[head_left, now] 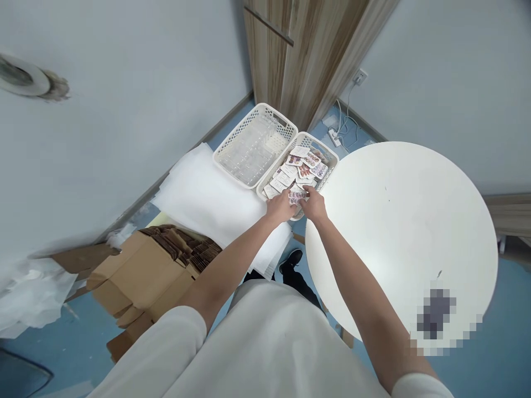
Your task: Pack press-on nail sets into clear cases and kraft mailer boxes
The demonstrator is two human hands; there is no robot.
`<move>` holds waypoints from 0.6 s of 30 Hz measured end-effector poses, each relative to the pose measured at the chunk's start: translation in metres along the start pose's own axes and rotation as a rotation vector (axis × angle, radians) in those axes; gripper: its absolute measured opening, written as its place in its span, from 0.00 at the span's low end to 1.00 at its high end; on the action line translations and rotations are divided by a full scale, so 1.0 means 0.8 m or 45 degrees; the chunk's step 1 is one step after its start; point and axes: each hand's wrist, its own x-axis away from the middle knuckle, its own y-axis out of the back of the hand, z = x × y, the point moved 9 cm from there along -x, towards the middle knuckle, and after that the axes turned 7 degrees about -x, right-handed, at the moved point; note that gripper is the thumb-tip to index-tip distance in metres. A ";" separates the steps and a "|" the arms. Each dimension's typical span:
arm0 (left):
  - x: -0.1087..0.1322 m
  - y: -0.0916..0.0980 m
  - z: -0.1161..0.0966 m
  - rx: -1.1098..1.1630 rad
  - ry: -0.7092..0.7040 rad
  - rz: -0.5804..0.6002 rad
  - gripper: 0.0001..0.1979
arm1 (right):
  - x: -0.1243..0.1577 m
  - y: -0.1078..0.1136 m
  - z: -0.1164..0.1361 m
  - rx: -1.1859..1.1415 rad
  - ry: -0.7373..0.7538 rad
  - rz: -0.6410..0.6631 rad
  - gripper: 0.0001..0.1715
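Both hands meet at the near rim of the right-hand basket (327, 150), 1 of 2 white plastic baskets set side by side on the floor. The left hand (280, 207) and right hand (314, 205) are close together, almost touching, fingers pinched from either side on 1 small card packet (299, 195). The packet sits between them, at 3 o'clock from the left hand and 9 o'clock from the right. How tightly each finger grips it is too small to tell.

More packets (302, 166), printed with pink and red shapes, lie loose in that basket at 12 o'clock from the hands. The other basket (238, 132), at 11 o'clock, holds clear plastic pieces.

The round white worktop (402, 232) stands at 3 o'clock, its edge just beside the right hand. White foam sheets (203, 196) lie at 9 o'clock, touching the baskets, and brown cardboard boxes (141, 276) sit at 8 o'clock, near the left forearm.
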 end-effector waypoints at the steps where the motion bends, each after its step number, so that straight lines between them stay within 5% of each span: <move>1: 0.004 0.002 -0.001 0.059 0.010 -0.026 0.25 | 0.004 0.005 -0.002 -0.046 0.001 -0.015 0.27; 9: 0.064 0.011 -0.025 0.688 -0.105 -0.259 0.25 | 0.079 0.058 -0.019 -0.474 0.039 -0.121 0.24; 18: 0.156 -0.054 -0.106 0.967 -0.182 -0.069 0.20 | 0.225 0.132 -0.095 -0.779 0.013 -0.275 0.20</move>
